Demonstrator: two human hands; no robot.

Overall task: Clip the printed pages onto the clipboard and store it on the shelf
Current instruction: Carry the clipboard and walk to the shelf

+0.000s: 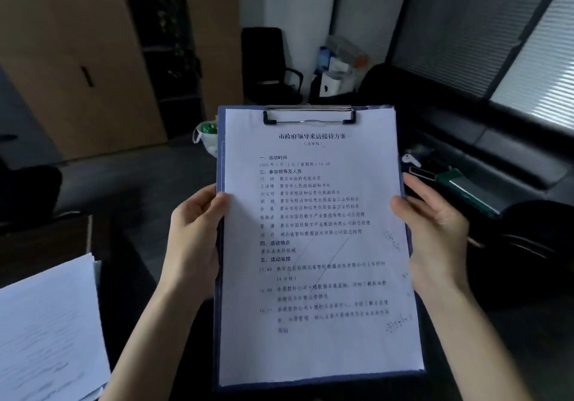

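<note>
A blue clipboard (pixel 220 158) is held up in front of me, nearly upright. White printed pages (pixel 316 245) with black text lie on it, their top edge under the metal clip (pixel 309 115). My left hand (pixel 194 229) grips the board's left edge, thumb on the paper. On the right edge my right hand (pixel 435 229) holds it, thumb on the page and fingers spread behind.
A stack of white paper (pixel 46 329) lies on the dark desk at the lower left. A wooden cabinet (pixel 77 58) and a dark open shelf (pixel 174 58) stand at the back left. A black office chair (pixel 270 68) and a dark sofa (pixel 466 139) with small items are behind.
</note>
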